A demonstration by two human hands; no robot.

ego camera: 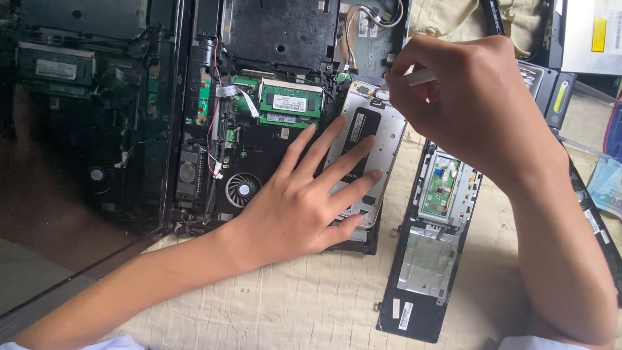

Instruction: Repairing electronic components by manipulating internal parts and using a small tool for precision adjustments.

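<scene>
Eyes on the drive (364,152), a silver metal-cased slab sitting in its bay at the right front corner of the open laptop (272,116). The left hand (304,201) lies flat on it, fingers spread and relaxed, gripping nothing, fingertips pressing down on the drive's black label and metal cover. The right hand (466,110) comes in from the right, fingers pinched tight around a thin white-handled tool (420,79), and the tip meets the drive's top right corner, right by a small screw spot. Whether the tip is seated in a screw, I can't tell; the knuckles hide part of it.

Just left of the drive, inside the laptop, sits a green memory module (290,102) with a white sticker, and below it a round fan (241,190) near the left wrist. Red and white wires run down the board's left side. Above, a black panel covers the upper part of the chassis.

To the right of the laptop, apart from it, lies a long black cover piece (427,259), inner side up, with a small green board and silver shielding on it. Everything rests on a cream cloth (311,304). On the far left a dark glossy screen (84,129) mirrors the laptop's insides. Top right, a grey optical drive (589,35) with a yellow sticker lies at the edge.
</scene>
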